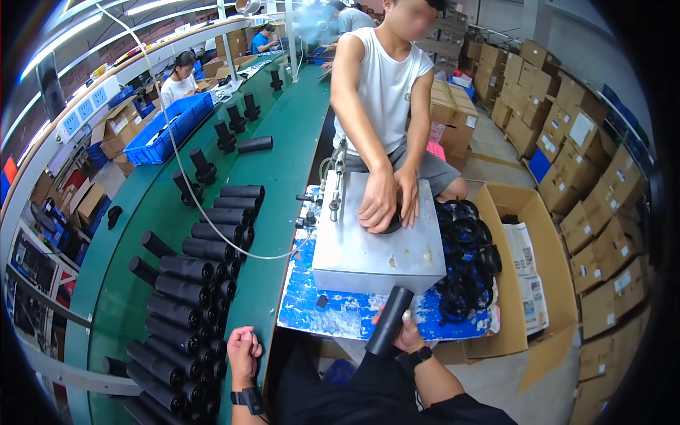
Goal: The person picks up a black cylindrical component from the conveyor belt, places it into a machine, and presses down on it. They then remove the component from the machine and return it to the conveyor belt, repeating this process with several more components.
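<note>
My right hand (409, 337) is wrapped round a smooth black tube (389, 323), held tilted in front of the metal box. Low by the edge of the green conveyor belt, my left hand (243, 351) is loosely curled, and nothing shows in it. Several black cylinders (185, 268) lie stacked on the belt to its left. Across from me, a co-worker's hands (386, 202) press on a dark round part (391, 225) on top of the grey metal box (375, 256); their fingers partly hide it.
The box stands on a worn blue board (304, 306), with a small metal fixture (336, 195) at its left. Black rings (464, 258) are piled to the right, beside an open carton (552, 283). A pale cable (185, 177) hangs over the belt. A blue crate (170, 131) stands beyond.
</note>
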